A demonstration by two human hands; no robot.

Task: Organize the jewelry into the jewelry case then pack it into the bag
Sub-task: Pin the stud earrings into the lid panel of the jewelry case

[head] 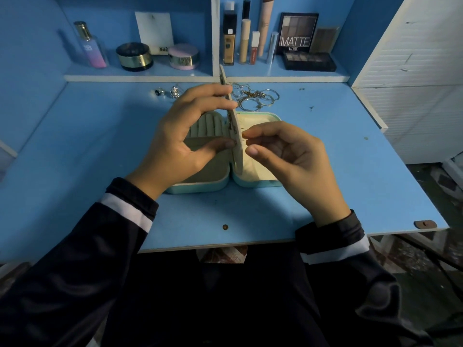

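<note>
A mint jewelry case [260, 182] lies open on the blue desk [225, 214], cream inside, with ring rolls in its left half. A cream divider panel [236, 136] stands upright in the middle. My left hand [183, 139] pinches this panel between thumb and fingers. My right hand [283, 156] pinches a small earring post at the panel's right face. Behind the case lies a tangle of silver hoops and chains [255, 97]. Two rings [166, 92] sit further left. No bag is in view.
A shelf [140, 77] at the back holds a perfume bottle [91, 46], two round jars, foundation tubes and eyeshadow palettes [298, 33]. Tiny studs [312, 108] lie on the desk's right side. A white cabinet [413, 71] stands at the right.
</note>
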